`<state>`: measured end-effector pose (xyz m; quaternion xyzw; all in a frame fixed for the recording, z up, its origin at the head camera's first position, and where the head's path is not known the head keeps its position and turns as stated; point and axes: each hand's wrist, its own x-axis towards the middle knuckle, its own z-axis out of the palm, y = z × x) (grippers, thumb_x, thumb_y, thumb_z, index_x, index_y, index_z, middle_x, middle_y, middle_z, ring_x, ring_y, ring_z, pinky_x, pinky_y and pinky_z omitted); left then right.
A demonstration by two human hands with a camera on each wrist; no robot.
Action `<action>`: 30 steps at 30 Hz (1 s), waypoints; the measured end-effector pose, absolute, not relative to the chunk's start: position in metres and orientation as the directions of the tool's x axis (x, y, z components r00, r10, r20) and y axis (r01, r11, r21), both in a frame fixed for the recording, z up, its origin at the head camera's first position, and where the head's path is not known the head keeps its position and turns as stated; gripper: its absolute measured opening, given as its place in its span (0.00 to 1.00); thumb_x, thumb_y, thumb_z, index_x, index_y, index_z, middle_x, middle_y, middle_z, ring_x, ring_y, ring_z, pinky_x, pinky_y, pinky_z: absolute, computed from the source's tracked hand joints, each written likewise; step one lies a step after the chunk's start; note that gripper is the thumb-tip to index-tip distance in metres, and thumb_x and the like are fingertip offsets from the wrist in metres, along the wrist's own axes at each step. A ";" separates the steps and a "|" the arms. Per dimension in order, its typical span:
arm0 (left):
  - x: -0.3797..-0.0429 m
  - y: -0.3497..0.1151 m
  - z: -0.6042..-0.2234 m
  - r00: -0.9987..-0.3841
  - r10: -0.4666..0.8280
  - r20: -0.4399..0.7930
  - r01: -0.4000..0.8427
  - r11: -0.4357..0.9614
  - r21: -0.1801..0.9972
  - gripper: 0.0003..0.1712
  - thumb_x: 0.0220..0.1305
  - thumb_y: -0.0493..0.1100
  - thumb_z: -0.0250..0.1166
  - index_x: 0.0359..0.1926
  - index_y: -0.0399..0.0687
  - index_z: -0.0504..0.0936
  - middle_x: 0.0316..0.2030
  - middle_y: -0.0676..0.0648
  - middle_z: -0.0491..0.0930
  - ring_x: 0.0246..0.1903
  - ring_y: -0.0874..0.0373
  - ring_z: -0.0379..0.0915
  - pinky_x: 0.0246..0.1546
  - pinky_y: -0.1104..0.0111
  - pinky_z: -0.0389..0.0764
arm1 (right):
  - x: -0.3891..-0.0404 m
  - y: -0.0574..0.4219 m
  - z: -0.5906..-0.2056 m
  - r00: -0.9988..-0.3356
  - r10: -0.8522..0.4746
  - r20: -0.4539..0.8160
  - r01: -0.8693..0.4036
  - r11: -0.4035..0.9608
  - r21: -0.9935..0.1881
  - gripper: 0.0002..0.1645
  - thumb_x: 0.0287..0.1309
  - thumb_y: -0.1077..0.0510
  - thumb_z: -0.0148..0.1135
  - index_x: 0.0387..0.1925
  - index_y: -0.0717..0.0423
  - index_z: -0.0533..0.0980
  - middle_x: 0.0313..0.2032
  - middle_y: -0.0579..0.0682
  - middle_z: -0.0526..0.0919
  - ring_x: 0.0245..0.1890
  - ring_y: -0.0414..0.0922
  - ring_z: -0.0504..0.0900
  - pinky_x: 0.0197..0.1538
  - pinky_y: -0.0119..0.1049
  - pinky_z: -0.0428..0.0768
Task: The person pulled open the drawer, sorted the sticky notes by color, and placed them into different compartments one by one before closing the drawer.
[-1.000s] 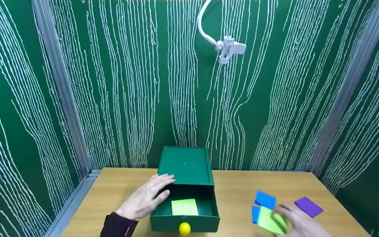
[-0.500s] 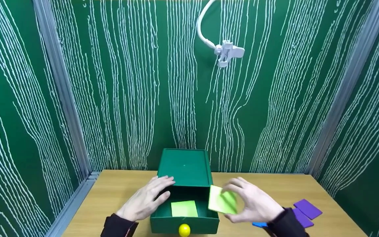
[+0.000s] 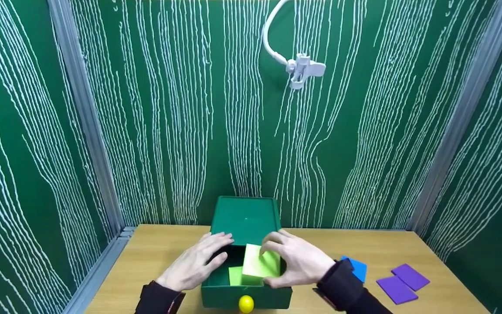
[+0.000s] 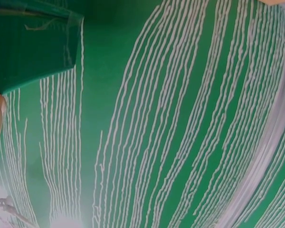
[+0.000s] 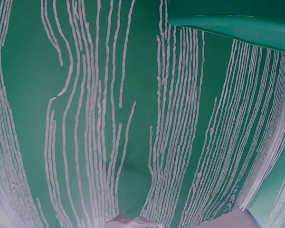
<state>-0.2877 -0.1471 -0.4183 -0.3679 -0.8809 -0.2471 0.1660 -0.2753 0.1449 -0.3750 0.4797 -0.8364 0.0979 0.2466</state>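
Note:
On the table stands a small green box [image 3: 246, 220] with its drawer [image 3: 229, 297] pulled out toward me; a yellow round knob [image 3: 245, 304] is on the drawer's front. My left hand [image 3: 194, 264] rests at the box's left front edge, fingers extended over the corner. Over the drawer's right part, my right hand [image 3: 296, 257] pinches a light green flat square [image 3: 257, 266] between thumb and fingers. Another light green square [image 3: 235, 276] lies in the drawer, partly covered by the held one. The wrist views show mostly green wall and a bit of the box.
Two purple squares [image 3: 398, 289] lie overlapping on the wooden table [image 3: 164, 237] at the right. Closer in, a blue square [image 3: 357, 268] is partly hidden by the right sleeve [image 3: 342, 288]. A white clip holder [image 3: 302, 69] hangs before the white-lined green wall [image 3: 242, 109].
The right hand has picked up the light green square from beside the blue ones and brought it left over the drawer. The left hand has stayed at the box.

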 end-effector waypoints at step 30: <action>-0.287 -0.151 -0.414 -0.678 0.609 0.412 0.735 0.588 0.339 0.46 0.51 0.72 0.60 0.68 0.59 0.63 0.69 0.54 0.62 0.69 0.53 0.55 0.69 0.50 0.55 | -0.274 0.229 -0.436 -0.637 -0.584 0.503 -0.677 0.736 -0.002 0.33 0.60 0.36 0.53 0.64 0.41 0.64 0.59 0.44 0.72 0.57 0.43 0.73 0.53 0.42 0.77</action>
